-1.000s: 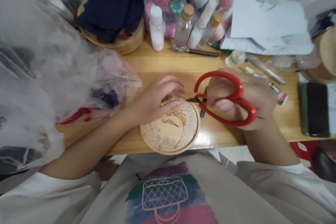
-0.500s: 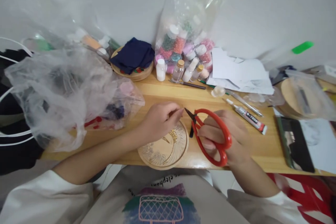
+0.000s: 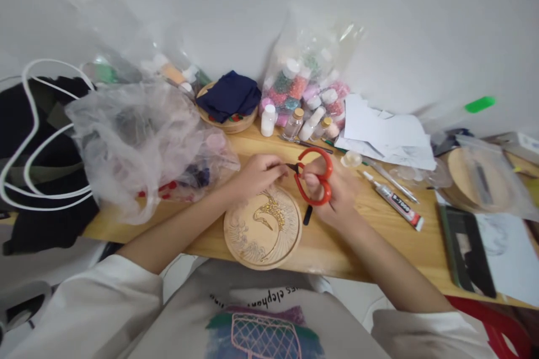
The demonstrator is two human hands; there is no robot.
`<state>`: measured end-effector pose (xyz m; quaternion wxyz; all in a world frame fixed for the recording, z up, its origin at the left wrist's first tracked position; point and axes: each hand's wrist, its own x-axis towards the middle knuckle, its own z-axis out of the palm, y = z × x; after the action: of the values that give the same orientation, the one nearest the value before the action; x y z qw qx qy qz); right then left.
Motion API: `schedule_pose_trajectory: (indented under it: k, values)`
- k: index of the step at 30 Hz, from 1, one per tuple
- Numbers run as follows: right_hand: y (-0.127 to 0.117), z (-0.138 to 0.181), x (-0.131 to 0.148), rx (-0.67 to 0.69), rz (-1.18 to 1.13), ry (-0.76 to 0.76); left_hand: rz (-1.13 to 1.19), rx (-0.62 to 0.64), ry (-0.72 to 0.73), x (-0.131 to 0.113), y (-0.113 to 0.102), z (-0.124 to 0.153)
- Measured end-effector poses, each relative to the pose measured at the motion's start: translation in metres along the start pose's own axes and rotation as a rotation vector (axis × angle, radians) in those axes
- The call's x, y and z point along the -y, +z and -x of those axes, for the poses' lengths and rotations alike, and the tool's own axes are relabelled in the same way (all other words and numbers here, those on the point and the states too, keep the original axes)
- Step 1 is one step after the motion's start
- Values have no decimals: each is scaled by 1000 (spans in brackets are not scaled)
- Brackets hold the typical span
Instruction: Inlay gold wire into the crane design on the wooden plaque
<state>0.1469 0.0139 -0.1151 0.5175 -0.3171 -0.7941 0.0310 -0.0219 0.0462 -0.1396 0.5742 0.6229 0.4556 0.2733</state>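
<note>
My right hand (image 3: 332, 188) has its fingers through the handles of red-handled scissors (image 3: 327, 171). Their dark blades point left and meet the fingertips of my left hand (image 3: 259, 174). Those left fingers are pinched together; whatever they hold is too small to make out. Just below my hands lies a round wooden plaque (image 3: 263, 233) on the table, carved with a bird's head and wave-like lines. Gold-coloured pieces cover part of the bird's neck. A short black stick (image 3: 308, 215) lies beside the plaque, under the scissors.
Crumpled plastic bags (image 3: 138, 146) and white cables (image 3: 31, 123) crowd the left. Behind are a navy cloth (image 3: 229, 95), small bottles (image 3: 268, 120) and a bag of coloured jars (image 3: 295, 78). Right are papers (image 3: 383, 129), a glue tube (image 3: 398, 205) and a phone (image 3: 467, 252).
My right hand has moved the scissors left and up, so the blade tips now reach my left fingertips. More of the plaque's carved bird shows. The camera view has shifted slightly.
</note>
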Motion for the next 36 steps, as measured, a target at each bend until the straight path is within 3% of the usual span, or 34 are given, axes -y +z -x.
schedule_pose_trajectory:
  k: [8,16,28,36]
  values:
    - [17,-32,-32,136,-38,145,99,17,-179,6,-14,-24]
    - [21,-30,-44,178,-55,171,163,8,-282,6,-16,-31]
    - [19,-25,-45,77,-107,169,177,40,-223,2,-15,-28]
    - [19,-19,-31,-88,-79,176,190,28,-204,-3,-9,-15]
